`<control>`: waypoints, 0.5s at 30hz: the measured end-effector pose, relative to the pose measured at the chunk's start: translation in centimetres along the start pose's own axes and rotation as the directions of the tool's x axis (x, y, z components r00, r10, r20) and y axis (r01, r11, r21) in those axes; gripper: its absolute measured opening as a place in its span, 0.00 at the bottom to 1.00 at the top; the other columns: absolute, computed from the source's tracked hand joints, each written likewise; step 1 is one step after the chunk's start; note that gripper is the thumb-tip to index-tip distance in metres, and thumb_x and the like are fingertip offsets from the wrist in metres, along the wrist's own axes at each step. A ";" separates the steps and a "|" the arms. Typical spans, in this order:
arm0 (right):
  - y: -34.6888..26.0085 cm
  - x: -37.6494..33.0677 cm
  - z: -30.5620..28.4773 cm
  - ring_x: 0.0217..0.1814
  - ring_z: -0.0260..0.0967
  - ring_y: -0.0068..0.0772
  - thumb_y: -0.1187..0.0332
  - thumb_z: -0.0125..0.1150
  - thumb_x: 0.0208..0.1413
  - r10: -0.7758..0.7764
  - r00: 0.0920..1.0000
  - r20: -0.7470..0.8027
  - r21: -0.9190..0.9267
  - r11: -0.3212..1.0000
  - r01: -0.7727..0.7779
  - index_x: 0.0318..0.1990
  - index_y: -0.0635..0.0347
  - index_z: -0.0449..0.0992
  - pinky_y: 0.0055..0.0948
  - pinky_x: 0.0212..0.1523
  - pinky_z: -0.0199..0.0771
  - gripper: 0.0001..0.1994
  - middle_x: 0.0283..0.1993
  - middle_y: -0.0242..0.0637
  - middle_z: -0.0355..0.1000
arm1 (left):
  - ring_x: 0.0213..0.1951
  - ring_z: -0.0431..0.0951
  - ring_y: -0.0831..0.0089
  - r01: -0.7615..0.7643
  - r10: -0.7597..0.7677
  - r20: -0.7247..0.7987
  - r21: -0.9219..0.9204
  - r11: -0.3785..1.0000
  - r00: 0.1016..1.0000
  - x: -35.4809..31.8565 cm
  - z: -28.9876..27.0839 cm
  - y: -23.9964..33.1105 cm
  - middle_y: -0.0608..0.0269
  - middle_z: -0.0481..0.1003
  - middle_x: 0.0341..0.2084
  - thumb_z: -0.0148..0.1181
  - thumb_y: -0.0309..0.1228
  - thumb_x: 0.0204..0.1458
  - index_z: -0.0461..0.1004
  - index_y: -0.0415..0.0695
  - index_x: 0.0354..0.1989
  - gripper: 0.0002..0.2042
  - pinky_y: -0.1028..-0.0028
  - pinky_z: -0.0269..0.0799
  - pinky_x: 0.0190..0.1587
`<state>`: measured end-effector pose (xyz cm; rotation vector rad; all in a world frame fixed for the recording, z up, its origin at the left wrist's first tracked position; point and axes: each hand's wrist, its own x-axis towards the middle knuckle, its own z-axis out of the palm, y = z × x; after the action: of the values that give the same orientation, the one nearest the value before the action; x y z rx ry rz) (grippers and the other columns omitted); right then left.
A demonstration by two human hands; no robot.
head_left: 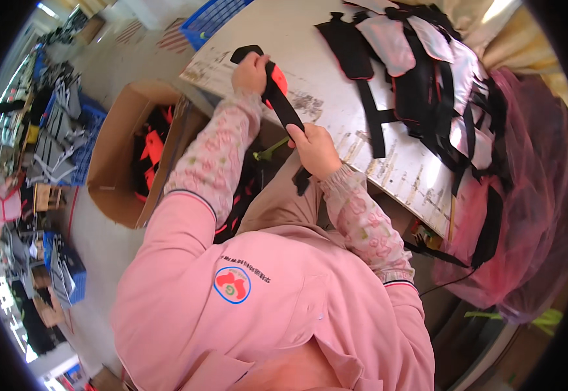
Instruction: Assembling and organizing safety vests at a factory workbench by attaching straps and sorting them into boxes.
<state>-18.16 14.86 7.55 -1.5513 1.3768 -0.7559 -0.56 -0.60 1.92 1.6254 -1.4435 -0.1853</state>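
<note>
A black strap piece with a bright red-orange patch [283, 103] is stretched between my two hands over the near edge of the table. My left hand [250, 75] is closed around its far, wider end, which sticks out past the fingers. With thumb and fingers, my right hand [318, 152] pinches the strap's nearer end. Below the right hand a short dark strap end [302, 180] hangs over my lap; whether it belongs to the same piece I cannot tell.
Black and silvery-white strapped pieces [421, 72] are heaped on the worn white table [336, 140]. Pink netting [525, 195] hangs at its right. An open cardboard box [118, 153] on the left contains black and red-orange pieces. A blue crate [209, 23] stands behind the table.
</note>
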 end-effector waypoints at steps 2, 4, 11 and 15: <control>-1.2 -0.9 0.9 0.23 0.67 0.44 0.56 0.50 0.56 -0.025 0.998 0.056 0.045 0.999 0.023 0.22 0.67 0.72 0.37 0.28 0.65 0.21 0.19 0.46 0.69 | 0.31 0.74 0.49 0.023 -0.021 -0.037 0.049 0.999 0.999 2.2 -2.5 -1.6 0.49 0.74 0.24 0.53 0.45 0.49 0.73 0.44 0.24 0.16 0.56 0.67 0.32; -2.0 -1.5 1.8 0.20 0.64 0.38 0.56 0.50 0.57 -0.080 0.993 0.081 0.136 0.988 0.069 0.21 0.67 0.71 0.34 0.26 0.63 0.21 0.17 0.44 0.67 | 0.32 0.74 0.50 0.021 -0.015 -0.038 0.180 0.983 0.999 3.7 -4.7 -2.8 0.50 0.75 0.26 0.53 0.45 0.49 0.75 0.45 0.26 0.15 0.57 0.68 0.33; -3.9 -7.9 3.0 0.16 0.60 0.33 0.60 0.52 0.57 -0.139 0.929 0.342 0.132 0.986 0.099 0.20 0.65 0.70 0.32 0.21 0.61 0.18 0.14 0.40 0.63 | 0.36 0.75 0.50 0.204 -0.073 -0.252 0.546 0.813 0.965 7.4 -21.6 -20.7 0.50 0.76 0.30 0.49 0.50 0.50 0.78 0.49 0.34 0.19 0.58 0.69 0.38; -6.1 -6.9 2.8 0.18 0.63 0.51 0.63 0.58 0.53 -0.473 0.806 0.355 -0.179 0.812 0.555 0.27 0.64 0.70 0.36 0.21 0.64 0.12 0.15 0.46 0.64 | 0.40 0.75 0.51 0.235 -0.111 -0.247 0.559 0.795 0.963 2.7 -27.4 -24.0 0.52 0.76 0.33 0.49 0.53 0.49 0.78 0.51 0.34 0.20 0.59 0.68 0.41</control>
<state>-14.40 22.08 12.77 -2.2170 0.8544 -0.6275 34.78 8.68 1.77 2.2086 -1.2536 0.3567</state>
